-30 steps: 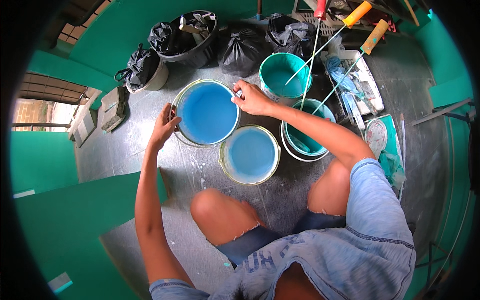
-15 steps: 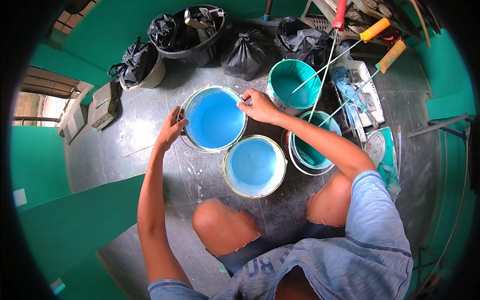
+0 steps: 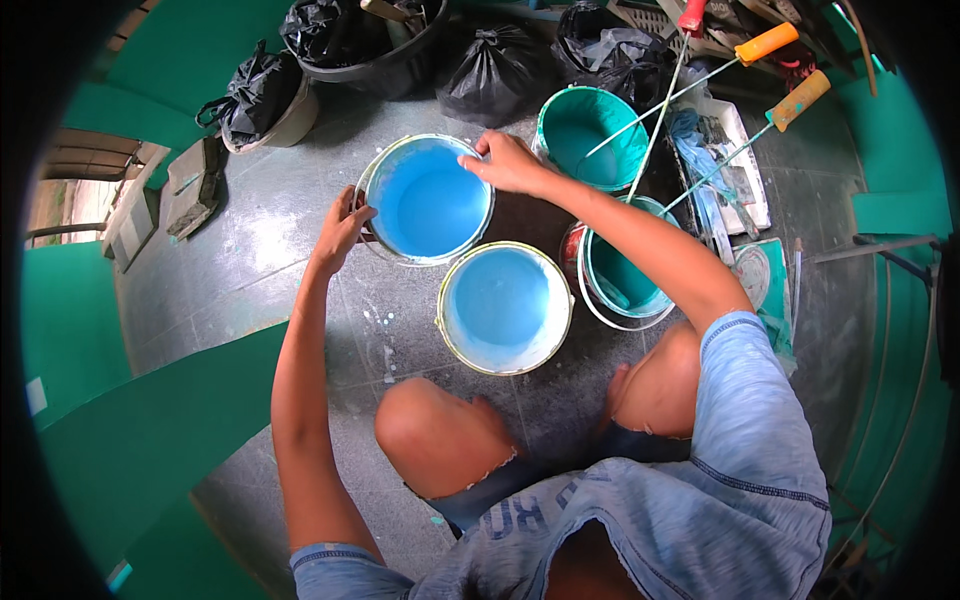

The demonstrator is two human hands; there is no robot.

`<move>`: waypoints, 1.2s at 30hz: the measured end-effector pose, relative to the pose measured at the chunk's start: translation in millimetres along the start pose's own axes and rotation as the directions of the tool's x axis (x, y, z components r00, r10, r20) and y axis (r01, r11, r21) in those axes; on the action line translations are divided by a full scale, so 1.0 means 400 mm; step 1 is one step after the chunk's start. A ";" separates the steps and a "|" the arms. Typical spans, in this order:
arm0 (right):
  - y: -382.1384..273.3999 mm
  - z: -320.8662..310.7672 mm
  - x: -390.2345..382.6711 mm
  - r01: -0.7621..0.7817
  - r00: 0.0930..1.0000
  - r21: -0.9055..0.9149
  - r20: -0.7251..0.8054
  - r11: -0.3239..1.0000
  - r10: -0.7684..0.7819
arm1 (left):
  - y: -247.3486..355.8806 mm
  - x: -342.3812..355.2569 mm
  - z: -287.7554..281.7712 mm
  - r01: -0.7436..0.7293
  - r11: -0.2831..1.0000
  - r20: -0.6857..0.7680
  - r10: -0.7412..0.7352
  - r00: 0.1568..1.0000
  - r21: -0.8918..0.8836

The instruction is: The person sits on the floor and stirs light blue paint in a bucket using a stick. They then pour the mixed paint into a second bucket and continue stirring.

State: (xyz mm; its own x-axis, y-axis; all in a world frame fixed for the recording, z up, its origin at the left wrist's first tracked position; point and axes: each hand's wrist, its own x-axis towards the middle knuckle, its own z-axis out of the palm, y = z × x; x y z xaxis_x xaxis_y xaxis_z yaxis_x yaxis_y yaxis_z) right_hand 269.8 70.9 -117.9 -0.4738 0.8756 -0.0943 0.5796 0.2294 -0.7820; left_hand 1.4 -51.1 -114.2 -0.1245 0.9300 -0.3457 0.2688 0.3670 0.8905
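A round bucket [image 3: 386, 190] with light-blue paint inside stands on the floor ahead of me. My left hand [image 3: 343, 232] grips its left side, thumb at the rim and fingers outside. At the far right of the same rim, my right hand [image 3: 508, 165] is closed with the thumb inside and fingers over the edge. Nearer to me stands a second bucket [image 3: 552, 322], pale inside, with light-blue paint in it; neither hand touches it. My right forearm passes above a bucket with dark green paint [image 3: 600, 262] on the right.
A teal-coated bucket [image 3: 625, 135] stands behind my right hand. Long-handled tools with orange grips [image 3: 768, 45] lean from the buckets. A white paint tray [image 3: 745, 160] lies farther right. Black bags [image 3: 492, 78] and a black tub [image 3: 385, 75] line the back wall. My knees flank the near floor.
The bucket in my hands has shifted slightly away from me, widening its separation from the nearer one. My right hand has shifted a little along the rim, and the view has tilted slightly.
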 end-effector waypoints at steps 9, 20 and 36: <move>0.023 -0.010 0.162 0.065 0.989 -0.177 -0.120 0.982 -0.088 | -0.074 0.064 0.039 -0.037 0.941 -0.077 0.012 0.997 -0.337; 0.060 -0.476 -0.401 0.230 0.917 -0.118 -0.306 0.966 -0.256 | -0.034 0.041 0.121 0.021 0.909 -0.145 -0.089 0.985 -0.417; 0.707 -0.525 -0.714 -0.640 0.628 -0.484 -0.777 0.597 0.043 | 0.421 -0.591 0.428 -0.310 0.800 0.342 0.140 0.929 0.515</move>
State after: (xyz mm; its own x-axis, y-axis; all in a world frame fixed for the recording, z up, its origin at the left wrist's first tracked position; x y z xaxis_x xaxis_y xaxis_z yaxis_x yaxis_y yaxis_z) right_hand 708.3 -24.8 -182.6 0.2428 0.8899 0.3861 0.9700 -0.2177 -0.1083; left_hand 239.5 -206.2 66.9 0.2483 0.9218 -0.2978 0.7451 0.0148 0.6668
